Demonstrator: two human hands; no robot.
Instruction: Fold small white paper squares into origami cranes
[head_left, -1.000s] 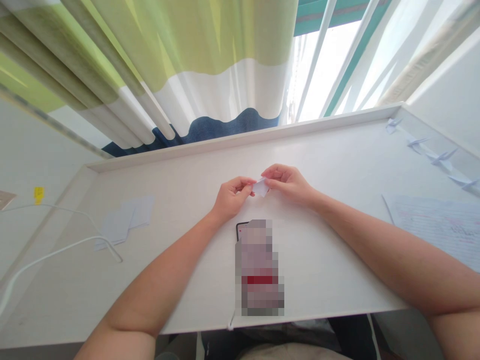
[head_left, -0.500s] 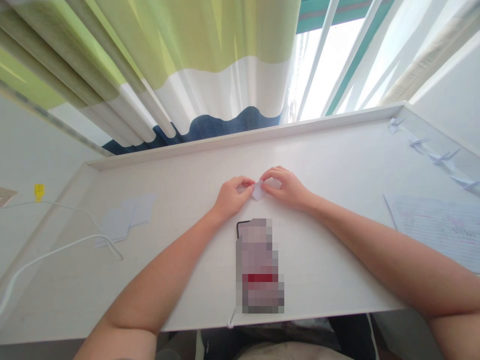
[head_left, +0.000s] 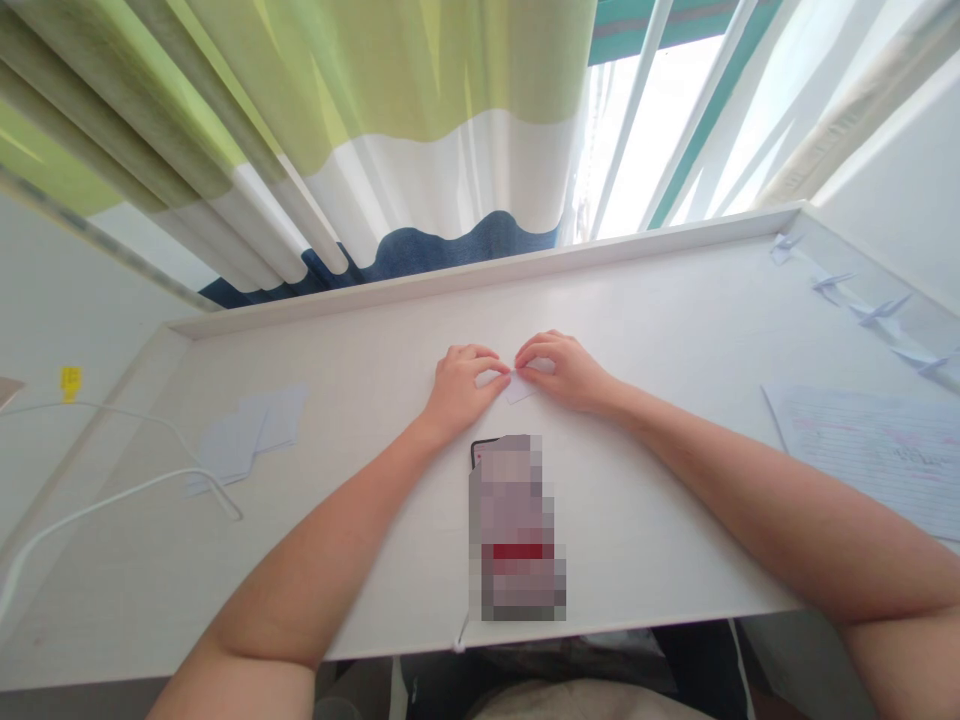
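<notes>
Paper [head_left: 519, 392] sits mid-surface [head_left: 360, 350], where I have the left hand [head_left: 463, 388] and right hand [head_left: 564, 372] close together, each grip pinching its upper edge. Nearer me lies a phone [head_left: 517, 520]; slips [head_left: 247, 437] lie leftward, a lined sheet [head_left: 862, 455] rightward.

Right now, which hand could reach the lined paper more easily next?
Probably the right hand: the lined paper lies on that side. The left hand is farther off and would likely have to reach across the right arm.
</notes>
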